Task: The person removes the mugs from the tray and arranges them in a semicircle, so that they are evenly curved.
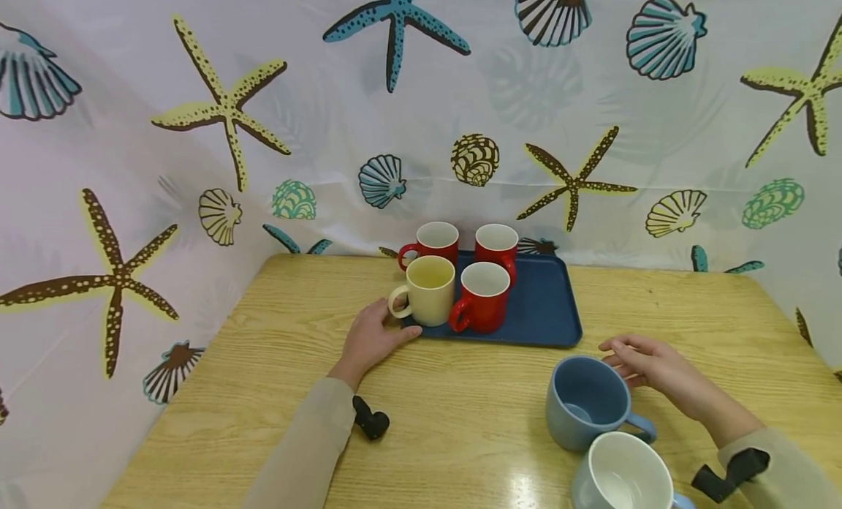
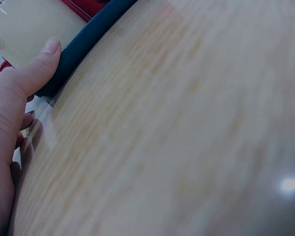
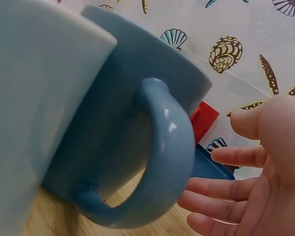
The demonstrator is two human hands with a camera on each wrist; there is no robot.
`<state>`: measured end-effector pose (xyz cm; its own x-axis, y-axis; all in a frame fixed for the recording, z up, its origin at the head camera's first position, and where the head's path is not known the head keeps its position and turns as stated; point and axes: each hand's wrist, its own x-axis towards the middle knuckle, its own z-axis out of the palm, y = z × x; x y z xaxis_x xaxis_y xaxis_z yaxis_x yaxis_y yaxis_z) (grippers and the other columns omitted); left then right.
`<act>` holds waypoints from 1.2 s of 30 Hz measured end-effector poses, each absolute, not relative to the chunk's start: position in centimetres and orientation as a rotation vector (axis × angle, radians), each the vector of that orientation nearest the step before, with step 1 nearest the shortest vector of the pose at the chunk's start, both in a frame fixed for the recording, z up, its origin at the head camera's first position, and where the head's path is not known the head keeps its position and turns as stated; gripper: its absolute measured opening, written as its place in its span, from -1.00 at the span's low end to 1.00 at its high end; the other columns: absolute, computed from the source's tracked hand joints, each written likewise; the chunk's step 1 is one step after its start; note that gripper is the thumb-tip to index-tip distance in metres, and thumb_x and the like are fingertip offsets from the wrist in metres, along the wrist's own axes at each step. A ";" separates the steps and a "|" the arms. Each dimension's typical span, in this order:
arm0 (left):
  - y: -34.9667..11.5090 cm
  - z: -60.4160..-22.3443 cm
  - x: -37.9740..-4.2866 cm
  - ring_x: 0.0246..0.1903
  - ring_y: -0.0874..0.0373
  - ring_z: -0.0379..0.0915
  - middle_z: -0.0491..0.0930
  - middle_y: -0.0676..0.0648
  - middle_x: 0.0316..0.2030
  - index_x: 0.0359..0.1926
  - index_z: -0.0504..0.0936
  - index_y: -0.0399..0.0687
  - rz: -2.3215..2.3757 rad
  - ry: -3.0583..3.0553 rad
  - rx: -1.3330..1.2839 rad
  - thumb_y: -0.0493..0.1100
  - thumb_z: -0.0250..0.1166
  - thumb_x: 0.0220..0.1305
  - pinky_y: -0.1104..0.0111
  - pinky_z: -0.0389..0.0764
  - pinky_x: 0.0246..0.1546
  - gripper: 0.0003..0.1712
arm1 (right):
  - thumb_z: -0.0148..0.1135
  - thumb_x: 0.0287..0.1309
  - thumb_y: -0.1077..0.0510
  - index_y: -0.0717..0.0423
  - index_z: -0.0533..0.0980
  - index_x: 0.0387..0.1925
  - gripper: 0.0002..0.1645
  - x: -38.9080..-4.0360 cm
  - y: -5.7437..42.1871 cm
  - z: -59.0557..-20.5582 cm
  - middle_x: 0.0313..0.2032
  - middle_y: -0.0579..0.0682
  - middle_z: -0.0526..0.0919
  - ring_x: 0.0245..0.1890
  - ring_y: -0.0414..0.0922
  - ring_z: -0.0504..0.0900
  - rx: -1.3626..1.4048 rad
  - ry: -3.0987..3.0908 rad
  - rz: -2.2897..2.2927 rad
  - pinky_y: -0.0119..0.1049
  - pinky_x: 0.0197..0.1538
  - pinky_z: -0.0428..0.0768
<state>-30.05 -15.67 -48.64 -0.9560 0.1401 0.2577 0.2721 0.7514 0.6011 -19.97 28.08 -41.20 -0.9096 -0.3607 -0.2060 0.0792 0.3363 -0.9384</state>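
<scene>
At the front left corner of the dark blue tray (image 1: 542, 304), my left hand (image 1: 375, 341) holds the corner, thumb along the front edge and fingers around the left side. A cream mug (image 1: 430, 293) stands on that corner, its handle just above the hand. In the left wrist view the thumb (image 2: 42, 66) lies against the tray rim (image 2: 83, 46). My right hand (image 1: 658, 370) hovers with loose, spread fingers beside a blue mug (image 1: 588, 403), holding nothing. In the right wrist view its fingertips come close to the mug's handle (image 3: 172, 142).
Three red mugs with white insides, two at the back (image 1: 437, 238) (image 1: 496, 240) and one in front (image 1: 485, 297), share the tray. A pale mug with a blue handle (image 1: 621, 472) stands nearer me, close against the blue mug. Behind the wooden table (image 1: 460, 421) hangs a shell-patterned cloth (image 1: 421, 129).
</scene>
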 end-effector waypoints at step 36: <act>-16.0 -48.6 -30.0 -0.08 0.12 0.29 0.43 0.14 -0.18 -0.08 0.45 0.17 -1.001 -2.733 -0.323 0.43 0.19 -0.29 0.16 0.26 -0.05 -0.27 | -0.14 0.18 -0.12 0.34 0.14 0.11 -0.33 -26.6 25.1 -40.3 -0.11 0.34 0.42 -0.15 0.21 0.44 -0.257 2.079 -1.603 0.01 -0.14 0.41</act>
